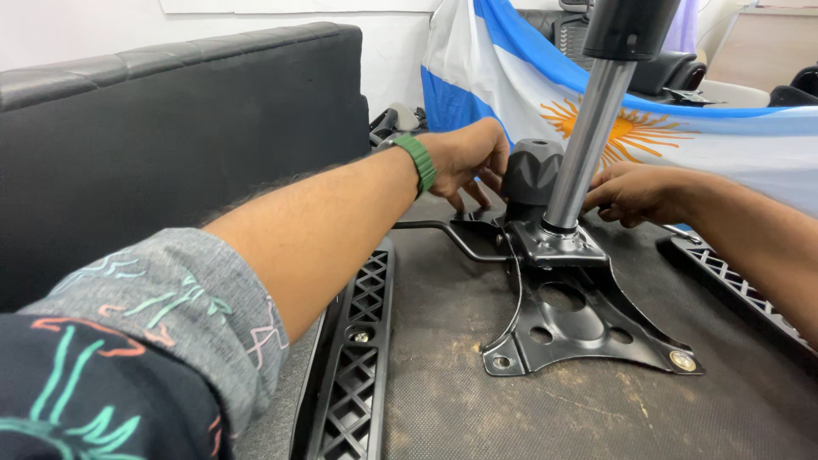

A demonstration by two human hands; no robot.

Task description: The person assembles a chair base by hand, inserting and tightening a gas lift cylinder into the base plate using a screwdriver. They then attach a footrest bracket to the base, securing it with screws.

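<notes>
The left hand [464, 162] is reaching over the black knob [532, 175], fingers curled down beside it; I cannot tell if it is holding anything. The right hand [635, 194] is touching the base of the silver pole [588, 140], fingers bent. The pole is standing on the black plate [588, 328], which is lying on the seat bottom [477, 400].

black sofa [170, 128], striped sun flag [613, 111], perhaps chairs [673, 68]

Black metal mounting plate [588, 319], shiny silver gas-lift column [586, 158], black ribbed knob [532, 175], green wristband [417, 162], grey sleeve [162, 315] with teal and orange line drawings, light-blue and white striped flag [733, 145] that bore a golden sun, black lattice-patterned frame [358, 358], black padded sofa [170, 145].
</notes>
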